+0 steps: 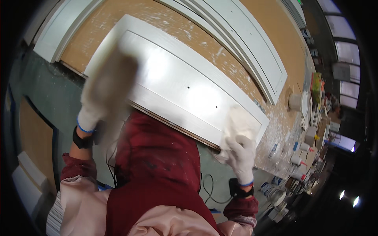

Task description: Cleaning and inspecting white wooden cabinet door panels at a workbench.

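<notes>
Stacked boards (252, 41) and tub (294, 102) near white panel (169, 67)

Big tan workbench (275, 19) in here, top splattered w/ white, esp. toward its R end. Flr (51, 88) is grey-green w/ pale specks; a thin black cable (220, 202) loops on it just off the bench. Over L, a brown board (37, 137) w/ a dk edge, leaning or lying, can't tell which, & white slabs (29, 185) right next to it. Far R: row of windows (347, 51), pale panes in dk frames, light coming thru. Below 'em a bright bluish rectangle (342, 141), can't ID it from here. Lower R of the rm is v. dark, 2 small lamps (356, 201) glowing there, side by side. Tiny green light (300, 2) way up top, nr the windows.
</notes>
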Motion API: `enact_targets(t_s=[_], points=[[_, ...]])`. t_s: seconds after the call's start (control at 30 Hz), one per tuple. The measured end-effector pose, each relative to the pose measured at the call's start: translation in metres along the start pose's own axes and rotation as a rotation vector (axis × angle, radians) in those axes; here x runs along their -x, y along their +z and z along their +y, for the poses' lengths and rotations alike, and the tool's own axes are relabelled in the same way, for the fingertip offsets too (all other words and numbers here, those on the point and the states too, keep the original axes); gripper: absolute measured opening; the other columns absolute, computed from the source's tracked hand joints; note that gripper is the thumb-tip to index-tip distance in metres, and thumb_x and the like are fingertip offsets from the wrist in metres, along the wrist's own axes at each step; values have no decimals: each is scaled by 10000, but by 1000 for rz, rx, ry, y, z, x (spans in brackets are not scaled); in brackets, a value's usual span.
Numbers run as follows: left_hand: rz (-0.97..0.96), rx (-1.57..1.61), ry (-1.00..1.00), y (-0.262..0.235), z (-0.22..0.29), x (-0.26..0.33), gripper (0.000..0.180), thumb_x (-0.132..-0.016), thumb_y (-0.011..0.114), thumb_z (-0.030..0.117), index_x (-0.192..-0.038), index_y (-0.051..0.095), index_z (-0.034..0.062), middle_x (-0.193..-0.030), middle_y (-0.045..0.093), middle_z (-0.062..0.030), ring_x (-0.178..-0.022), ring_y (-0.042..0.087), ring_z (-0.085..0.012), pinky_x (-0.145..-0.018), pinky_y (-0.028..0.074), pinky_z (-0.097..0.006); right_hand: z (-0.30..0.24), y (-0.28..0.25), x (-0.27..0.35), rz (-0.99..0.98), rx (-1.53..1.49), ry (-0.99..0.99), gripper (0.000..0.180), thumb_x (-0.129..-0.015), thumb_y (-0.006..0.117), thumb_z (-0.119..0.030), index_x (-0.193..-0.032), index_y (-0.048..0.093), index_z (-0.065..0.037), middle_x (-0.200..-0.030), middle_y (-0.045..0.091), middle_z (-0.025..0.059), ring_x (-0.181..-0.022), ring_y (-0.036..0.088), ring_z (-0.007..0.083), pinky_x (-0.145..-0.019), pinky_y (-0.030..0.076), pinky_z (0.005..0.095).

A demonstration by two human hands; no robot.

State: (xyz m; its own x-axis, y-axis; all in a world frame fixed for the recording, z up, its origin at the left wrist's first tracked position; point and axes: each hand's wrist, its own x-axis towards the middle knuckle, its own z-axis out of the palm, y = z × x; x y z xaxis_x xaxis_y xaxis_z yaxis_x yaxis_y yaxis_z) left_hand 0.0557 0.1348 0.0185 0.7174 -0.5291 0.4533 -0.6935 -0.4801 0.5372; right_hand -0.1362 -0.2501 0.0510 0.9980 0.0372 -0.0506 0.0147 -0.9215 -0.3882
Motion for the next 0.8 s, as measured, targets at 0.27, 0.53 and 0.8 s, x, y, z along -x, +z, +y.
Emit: enact_targets(t_s=[0.27,0.53,0.8], points=[[362,673,-507,2,-74,53,373,-852,666,58,-1211,600,-20,-1280,576,-161,-1170,563,-239,-994,460,-349,-25,15,-39,-255,-180,2,252,-723,700,-46,-969,642,-54,-880,590,106,-740,569,280,-598,458,373],[507,943,-562,7,-47,28,327,-890,640,69,-1199,601,-28,-1223,630,-116,-1078,609,-168,-954,472,-305,-179,91,-191,-147,-296,-790,280,-768,599,-94,-1045,643,-90,-906,580,106,-812,576,319,-728,477,381],[501,773,-878,-5,-34,15,275,-877,699,151,-1095,665,-14,-1151,666,-98,-1017,620,-138,-900,496,-282,-103,59,-110,-153,-138,-540,365,-696,652,-5,-1052,663,-84,-925,610,107,-850,591,301,-717,488,368]])
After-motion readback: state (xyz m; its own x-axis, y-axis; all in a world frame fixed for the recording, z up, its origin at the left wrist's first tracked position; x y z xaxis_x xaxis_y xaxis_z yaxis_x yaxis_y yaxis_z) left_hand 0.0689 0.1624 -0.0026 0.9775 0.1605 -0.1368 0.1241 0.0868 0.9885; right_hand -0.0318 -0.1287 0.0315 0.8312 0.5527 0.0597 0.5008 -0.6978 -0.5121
